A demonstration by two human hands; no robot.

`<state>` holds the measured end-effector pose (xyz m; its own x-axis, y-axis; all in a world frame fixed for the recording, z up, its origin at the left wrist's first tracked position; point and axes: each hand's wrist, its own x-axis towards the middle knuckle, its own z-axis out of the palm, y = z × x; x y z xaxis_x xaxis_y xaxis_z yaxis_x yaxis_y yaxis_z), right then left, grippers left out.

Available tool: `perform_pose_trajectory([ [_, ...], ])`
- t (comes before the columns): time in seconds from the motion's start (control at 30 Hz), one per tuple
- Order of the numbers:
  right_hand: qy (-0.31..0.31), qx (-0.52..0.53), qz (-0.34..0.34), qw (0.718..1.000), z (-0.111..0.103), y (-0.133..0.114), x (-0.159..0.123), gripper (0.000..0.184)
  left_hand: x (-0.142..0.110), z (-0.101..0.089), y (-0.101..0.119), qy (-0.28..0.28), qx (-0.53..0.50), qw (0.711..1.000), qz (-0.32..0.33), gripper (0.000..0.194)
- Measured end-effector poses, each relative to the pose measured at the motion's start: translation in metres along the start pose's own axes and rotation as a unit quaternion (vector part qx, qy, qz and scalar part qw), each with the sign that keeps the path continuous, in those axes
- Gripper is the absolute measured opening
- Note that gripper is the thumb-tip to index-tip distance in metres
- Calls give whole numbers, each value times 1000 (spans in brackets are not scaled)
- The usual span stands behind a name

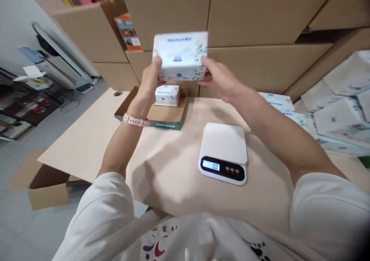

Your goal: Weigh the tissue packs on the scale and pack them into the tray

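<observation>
Nearest you, beyond the front of your shirt (185,240), the white scale (223,143) rests on the worktop (95,126) right of the middle, its lit display (211,165) reading 0.0; it lies nearer than the held pack and somewhat to the right, so your right forearm passes closest to it; farther and to the left stands the shallow cardboard tray (165,124), open-topped with a green near edge, mostly on your left hand's side; a second white pack (167,99) sits in its far right part, below your left hand (150,76), which is clearly the nearer of the two to it; farthest of the handled things is the printed white pack (180,55), raised off the worktop between your hands, its long axis running left to right, roughly level; both hands are closed on it, the left gripping the left end and the right hand (215,74) the right end, thumbs on the near side and fingers partly hidden around the ends; the tray thus lies below and to the near left of the held pack, though you cannot tell from this angle how high it hangs above the tray; behind it all, large brown cartons (268,66) make the far wall.
</observation>
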<state>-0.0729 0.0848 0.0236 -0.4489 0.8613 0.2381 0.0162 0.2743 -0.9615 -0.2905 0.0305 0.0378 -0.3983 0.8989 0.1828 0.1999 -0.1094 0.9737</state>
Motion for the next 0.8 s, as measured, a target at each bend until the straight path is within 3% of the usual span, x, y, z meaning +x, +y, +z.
perform_pose_trajectory([
  [0.1,20,9,0,1000,-41,-27,-77,49,-71,14,32,-111,-40,991,56,45],
  [0.17,21,-23,-4,1000,-62,-34,-141,44,-123,18,35,-170,-11,981,92,49],
  [0.27,21,-145,41,988,-79,-30,-231,60,-183,25,12,-275,68,953,105,58],
  [0.37,23,-224,68,972,-79,-16,-289,72,-206,39,-19,-359,100,921,110,66],
  [0.53,61,-220,94,969,-72,20,-312,72,-202,64,-38,-393,124,908,77,67],
  [0.8,113,-214,98,965,-74,55,-312,68,-201,70,-36,-339,280,893,99,70],
])
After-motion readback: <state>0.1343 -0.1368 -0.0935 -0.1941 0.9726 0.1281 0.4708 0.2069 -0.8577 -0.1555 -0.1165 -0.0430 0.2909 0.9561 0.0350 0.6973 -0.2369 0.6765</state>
